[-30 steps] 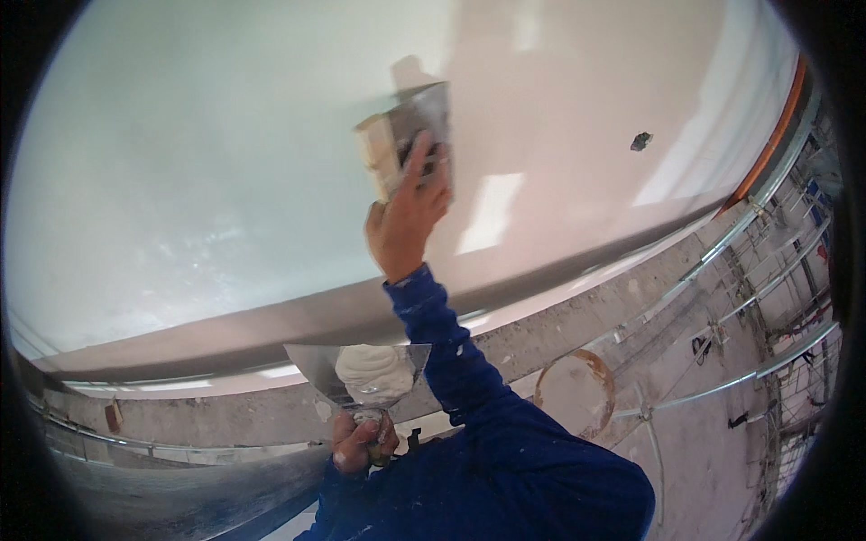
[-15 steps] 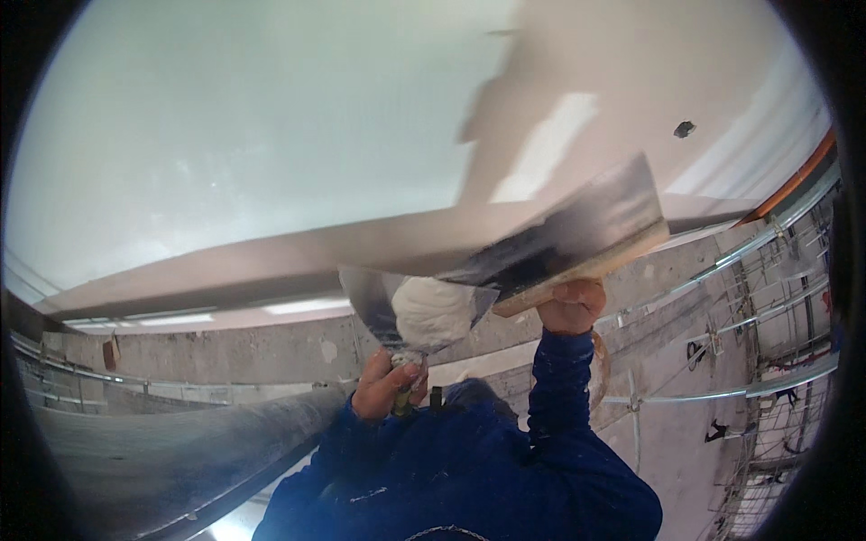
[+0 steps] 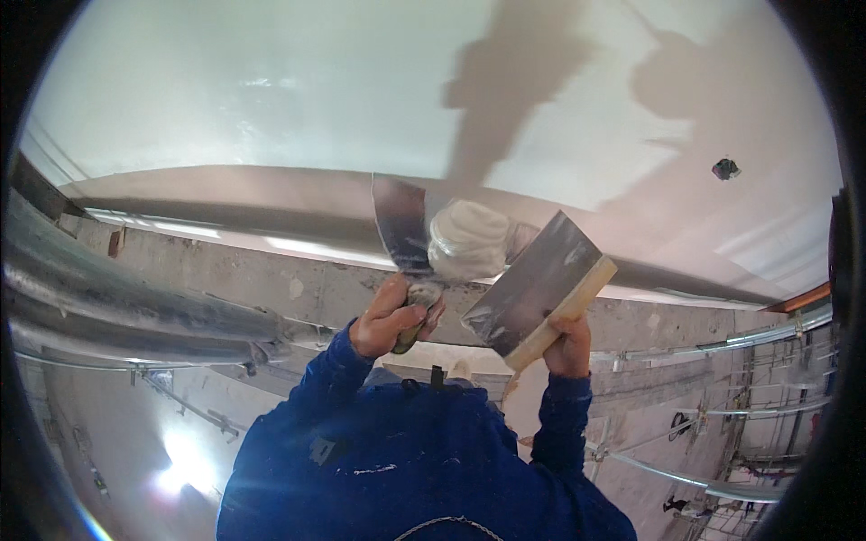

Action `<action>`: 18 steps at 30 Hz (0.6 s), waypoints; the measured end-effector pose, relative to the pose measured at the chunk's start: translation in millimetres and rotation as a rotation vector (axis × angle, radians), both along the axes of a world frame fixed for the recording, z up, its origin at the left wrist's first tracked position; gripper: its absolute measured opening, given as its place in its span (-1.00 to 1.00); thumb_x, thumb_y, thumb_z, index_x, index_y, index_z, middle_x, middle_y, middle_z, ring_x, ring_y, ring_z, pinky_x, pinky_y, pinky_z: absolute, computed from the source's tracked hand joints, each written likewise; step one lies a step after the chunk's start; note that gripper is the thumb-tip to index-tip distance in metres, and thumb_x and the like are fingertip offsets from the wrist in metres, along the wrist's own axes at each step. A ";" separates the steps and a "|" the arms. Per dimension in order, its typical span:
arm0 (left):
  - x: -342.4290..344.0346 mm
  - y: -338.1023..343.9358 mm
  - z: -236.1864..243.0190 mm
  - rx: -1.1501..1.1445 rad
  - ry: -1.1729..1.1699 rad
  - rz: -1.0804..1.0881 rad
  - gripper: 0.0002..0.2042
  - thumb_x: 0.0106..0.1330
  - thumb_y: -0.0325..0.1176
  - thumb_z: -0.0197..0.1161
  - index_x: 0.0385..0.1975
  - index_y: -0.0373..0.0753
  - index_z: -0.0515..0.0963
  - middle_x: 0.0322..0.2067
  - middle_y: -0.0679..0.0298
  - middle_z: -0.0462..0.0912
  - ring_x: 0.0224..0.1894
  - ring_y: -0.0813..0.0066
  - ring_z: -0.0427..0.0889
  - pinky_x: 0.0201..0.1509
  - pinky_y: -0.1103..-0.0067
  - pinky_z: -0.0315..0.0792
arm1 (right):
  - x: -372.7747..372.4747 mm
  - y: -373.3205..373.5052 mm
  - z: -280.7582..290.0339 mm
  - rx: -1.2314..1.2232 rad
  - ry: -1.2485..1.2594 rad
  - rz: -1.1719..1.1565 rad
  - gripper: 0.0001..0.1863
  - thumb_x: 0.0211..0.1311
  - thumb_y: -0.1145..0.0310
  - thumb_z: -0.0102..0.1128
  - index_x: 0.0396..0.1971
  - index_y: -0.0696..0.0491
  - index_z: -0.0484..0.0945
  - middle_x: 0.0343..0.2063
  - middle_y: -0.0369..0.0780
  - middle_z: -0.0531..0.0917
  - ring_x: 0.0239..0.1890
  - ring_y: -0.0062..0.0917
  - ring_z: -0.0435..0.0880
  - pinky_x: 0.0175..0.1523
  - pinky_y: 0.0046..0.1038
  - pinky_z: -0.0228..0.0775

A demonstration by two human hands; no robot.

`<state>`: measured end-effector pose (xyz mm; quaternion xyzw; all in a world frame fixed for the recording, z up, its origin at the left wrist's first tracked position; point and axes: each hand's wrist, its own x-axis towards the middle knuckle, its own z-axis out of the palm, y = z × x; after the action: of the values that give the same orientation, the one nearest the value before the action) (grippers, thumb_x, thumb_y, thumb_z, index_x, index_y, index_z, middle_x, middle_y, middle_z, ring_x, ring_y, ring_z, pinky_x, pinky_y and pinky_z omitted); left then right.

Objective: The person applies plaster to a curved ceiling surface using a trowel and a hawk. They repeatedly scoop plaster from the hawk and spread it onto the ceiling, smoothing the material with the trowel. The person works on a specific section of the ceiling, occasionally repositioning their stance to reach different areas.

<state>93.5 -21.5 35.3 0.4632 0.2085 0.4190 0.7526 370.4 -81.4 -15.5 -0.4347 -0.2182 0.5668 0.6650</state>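
My left hand (image 3: 388,317) is closed round the handle of a broad putty knife (image 3: 400,224), its metal blade pointing up. A thick white heap of putty (image 3: 469,242) sits on the blade. In my right hand (image 3: 570,344) is a wide skimming blade (image 3: 538,287), gripped by its pale yellowish handle strip along the lower edge. Its metal face is smeared and tilted, with the far left corner below the putty. Both tools are held in front of a smooth white wall (image 3: 271,117), partly in shadow.
A small dark hole (image 3: 725,169) shows in the wall at right. Below the wall runs a rough concrete ledge (image 3: 212,270). Thick grey pipes (image 3: 126,298) lie at left. Scaffold tubes (image 3: 722,487) and a far lower floor (image 3: 649,442) show at right.
The skimming blade has swung down and left, turning to a steeper tilt. The putty knife has risen and turned, with its putty now toward the right. My view has shifted too.
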 end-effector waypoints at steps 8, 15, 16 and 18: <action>147.4 14.2 2.9 1.342 0.611 0.434 -0.45 -0.13 -0.66 0.05 0.01 -0.32 0.28 -0.40 0.07 0.46 -0.50 0.10 0.46 -0.45 0.37 0.36 | 45.0 -42.0 24.8 -0.198 0.165 -0.021 -0.66 -0.07 0.31 0.02 -0.28 0.21 0.38 -0.49 -0.15 0.50 -0.47 -0.38 0.54 -0.33 -0.42 0.48; 221.0 23.4 -25.0 1.320 0.680 0.360 -0.31 -0.19 -0.60 0.17 0.11 -0.17 0.22 -0.46 0.16 0.44 -0.49 0.18 0.49 -0.47 0.43 0.39 | 98.1 -54.6 27.5 -0.155 0.316 -0.006 -0.56 -0.12 0.33 0.07 -0.18 0.21 0.31 -0.39 -0.12 0.48 -0.37 -0.39 0.53 -0.23 -0.32 0.43; 224.8 25.7 -28.2 1.352 0.729 0.380 -0.29 -0.21 -0.58 0.19 0.11 -0.16 0.21 -0.46 0.18 0.44 -0.49 0.20 0.49 -0.47 0.44 0.39 | 107.6 -51.7 12.2 -0.144 0.363 0.044 -0.55 -0.11 0.33 0.07 -0.17 0.21 0.30 -0.38 -0.13 0.47 -0.37 -0.38 0.52 -0.23 -0.32 0.43; 232.1 29.0 -29.4 1.395 0.747 0.360 -0.27 -0.22 -0.58 0.20 0.12 -0.13 0.20 -0.45 0.21 0.45 -0.49 0.22 0.50 -0.46 0.44 0.40 | 116.3 -53.4 10.0 -0.122 0.385 0.030 -0.57 -0.10 0.32 0.08 -0.19 0.21 0.32 -0.40 -0.15 0.47 -0.37 -0.40 0.51 -0.23 -0.34 0.43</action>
<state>325.6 7.4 5.9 0.8945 0.2080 0.3849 0.0921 486.7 -134.8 -5.5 -0.3544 -0.0588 0.6614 0.6584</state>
